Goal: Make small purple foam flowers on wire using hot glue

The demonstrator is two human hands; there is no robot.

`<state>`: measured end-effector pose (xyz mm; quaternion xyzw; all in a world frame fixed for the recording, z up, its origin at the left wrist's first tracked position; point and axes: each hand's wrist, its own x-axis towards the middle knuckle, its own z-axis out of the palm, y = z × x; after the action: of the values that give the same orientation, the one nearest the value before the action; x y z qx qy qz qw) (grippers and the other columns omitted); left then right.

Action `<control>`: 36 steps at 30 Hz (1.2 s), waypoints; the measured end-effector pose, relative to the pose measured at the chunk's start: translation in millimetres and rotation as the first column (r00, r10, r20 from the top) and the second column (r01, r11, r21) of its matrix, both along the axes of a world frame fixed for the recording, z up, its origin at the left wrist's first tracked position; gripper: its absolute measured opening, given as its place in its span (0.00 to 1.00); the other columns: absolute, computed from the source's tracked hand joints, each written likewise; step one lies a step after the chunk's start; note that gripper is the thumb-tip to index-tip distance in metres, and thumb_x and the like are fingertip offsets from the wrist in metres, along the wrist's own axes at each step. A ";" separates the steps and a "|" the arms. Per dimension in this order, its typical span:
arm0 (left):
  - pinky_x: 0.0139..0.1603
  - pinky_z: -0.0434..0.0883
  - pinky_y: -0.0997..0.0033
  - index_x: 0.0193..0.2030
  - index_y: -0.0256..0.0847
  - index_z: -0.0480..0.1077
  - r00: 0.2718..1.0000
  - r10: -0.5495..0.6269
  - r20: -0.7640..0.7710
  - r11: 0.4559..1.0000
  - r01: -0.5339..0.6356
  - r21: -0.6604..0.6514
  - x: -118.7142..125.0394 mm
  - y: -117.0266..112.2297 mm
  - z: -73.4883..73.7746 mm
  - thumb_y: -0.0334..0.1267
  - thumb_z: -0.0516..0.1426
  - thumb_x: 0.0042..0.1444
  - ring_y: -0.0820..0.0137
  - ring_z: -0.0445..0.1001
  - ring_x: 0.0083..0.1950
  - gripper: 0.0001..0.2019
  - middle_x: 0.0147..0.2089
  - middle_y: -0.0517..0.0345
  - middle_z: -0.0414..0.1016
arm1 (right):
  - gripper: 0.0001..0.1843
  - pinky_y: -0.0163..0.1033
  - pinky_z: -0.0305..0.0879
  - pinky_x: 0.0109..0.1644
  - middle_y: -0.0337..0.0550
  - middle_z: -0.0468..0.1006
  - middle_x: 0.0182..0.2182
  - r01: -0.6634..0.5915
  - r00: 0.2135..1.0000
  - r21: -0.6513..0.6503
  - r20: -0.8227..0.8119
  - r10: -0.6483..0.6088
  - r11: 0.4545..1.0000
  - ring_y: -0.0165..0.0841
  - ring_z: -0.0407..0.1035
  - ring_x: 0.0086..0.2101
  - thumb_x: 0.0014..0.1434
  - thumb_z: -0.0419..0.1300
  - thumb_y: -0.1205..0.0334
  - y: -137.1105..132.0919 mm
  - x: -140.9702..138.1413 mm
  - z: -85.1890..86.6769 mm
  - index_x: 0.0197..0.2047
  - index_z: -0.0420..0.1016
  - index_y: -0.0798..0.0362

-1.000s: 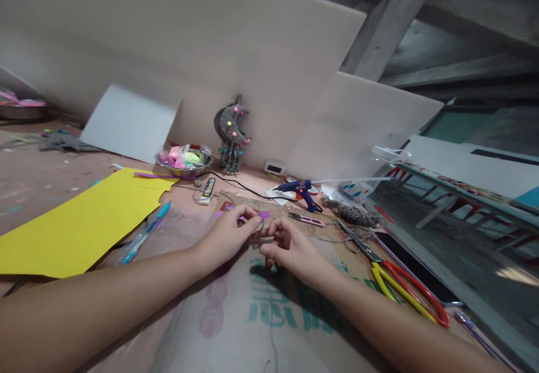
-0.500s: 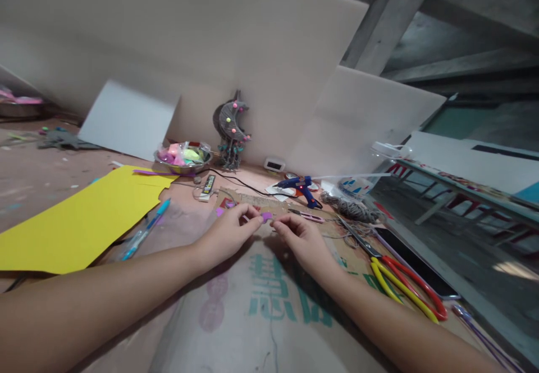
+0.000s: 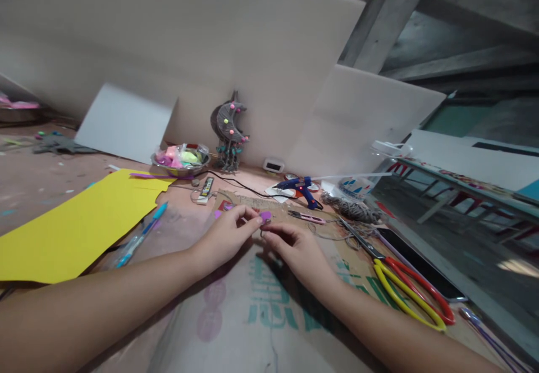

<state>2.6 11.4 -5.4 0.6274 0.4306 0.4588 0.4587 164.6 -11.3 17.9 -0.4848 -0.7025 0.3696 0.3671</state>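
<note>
Right hand (image 3: 302, 251) moved nearer left hand (image 3: 224, 237), which pinches one purple piece (image 3: 265, 215); right's hold unclear.

A craft workshop, housed under concrete beams (image 3: 381, 30).
The use is shown by a glue gun (image 3: 297, 183), scissors (image 3: 372, 251), grey yarn (image 3: 353, 209) and a yellow sheet (image 3: 80, 224) spread on a speckled tabletop (image 3: 54, 173), where a grey crescent ornament (image 3: 226, 127) is stood before a pale panel (image 3: 168, 41); a second long table (image 3: 467, 180) is seen beyond.

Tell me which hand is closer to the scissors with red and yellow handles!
Right: the right hand is to the left of the scissors, not touching; the left hand is farther left, beyond the right one.
</note>
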 end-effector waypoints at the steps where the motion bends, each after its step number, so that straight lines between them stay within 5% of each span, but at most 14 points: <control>1: 0.26 0.59 0.76 0.34 0.38 0.67 1.000 -0.003 -0.003 1.000 0.003 -0.002 0.0 -1.0 0.9 0.46 0.54 0.54 0.76 0.63 0.25 0.12 0.28 0.63 0.67 | 0.12 0.37 0.66 0.36 0.44 0.79 0.35 0.015 1.000 -0.012 -0.011 -0.015 1.000 0.32 0.70 0.32 0.54 0.58 0.59 1.6 -1.4 -0.6 0.39 0.78 0.55; 7: 0.24 0.58 0.77 0.32 0.38 0.65 0.995 -0.040 -0.091 0.999 0.039 -0.008 1.0 -10.6 9.9 0.46 0.53 0.55 0.76 0.62 0.25 0.11 0.27 0.63 0.67 | 0.14 0.32 0.57 0.20 0.36 0.71 0.21 0.102 0.990 -0.160 -0.080 -0.116 0.982 0.25 0.59 0.18 0.51 0.60 0.54 6.6 -0.4 -1.4 0.33 0.75 0.56; 19: 0.32 0.63 0.74 0.29 0.38 0.65 0.979 -0.120 -0.166 0.990 0.130 0.049 -0.4 -8.8 4.2 0.43 0.54 0.53 0.72 0.67 0.32 0.10 0.29 0.60 0.70 | 0.15 0.31 0.56 0.19 0.35 0.68 0.21 0.123 0.974 -0.188 -0.163 -0.155 0.974 0.25 0.58 0.19 0.49 0.61 0.51 4.3 0.2 0.1 0.33 0.73 0.56; 23: 0.36 0.67 0.72 0.41 0.39 0.66 0.992 -0.101 -0.074 0.994 0.104 0.030 -1.0 -9.5 1.7 0.39 0.54 0.54 0.70 0.71 0.35 0.10 0.35 0.58 0.72 | 0.14 0.31 0.57 0.23 0.36 0.68 0.22 0.116 0.979 -0.095 -0.160 -0.130 0.989 0.26 0.60 0.21 0.50 0.60 0.52 5.0 5.2 0.7 0.30 0.70 0.55; 27: 0.39 0.69 0.70 0.59 0.44 0.57 0.982 -0.189 0.022 0.981 0.189 0.036 -2.5 -11.6 3.2 0.35 0.50 0.57 0.70 0.72 0.39 0.21 0.44 0.53 0.73 | 0.13 0.32 0.58 0.25 0.36 0.68 0.22 0.009 0.988 -0.100 -0.153 -0.024 0.995 0.27 0.61 0.22 0.52 0.59 0.52 2.7 8.2 2.2 0.30 0.68 0.54; 31: 0.45 0.68 0.71 0.58 0.44 0.60 0.952 -0.305 0.041 0.950 0.300 0.083 -0.7 -11.1 2.2 0.34 0.52 0.56 0.68 0.70 0.49 0.22 0.57 0.51 0.66 | 0.13 0.32 0.57 0.25 0.35 0.67 0.22 -0.085 0.985 -0.108 -0.158 0.067 0.991 0.26 0.60 0.22 0.53 0.59 0.51 -0.5 8.5 1.6 0.31 0.67 0.54; 36: 0.32 0.66 0.73 0.45 0.36 0.67 0.958 -0.272 0.092 0.960 0.277 -0.047 2.5 -7.6 -0.3 0.37 0.52 0.56 0.73 0.68 0.31 0.12 0.34 0.56 0.71 | 0.12 0.32 0.56 0.26 0.36 0.67 0.23 -0.077 0.992 -0.069 -0.107 0.070 0.995 0.26 0.60 0.23 0.55 0.57 0.53 1.2 11.7 -0.3 0.31 0.67 0.54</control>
<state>5.2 3.8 -5.7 0.6473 0.3331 0.4036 0.5542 176.4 -10.1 17.6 -0.4517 -0.6859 0.4329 0.3715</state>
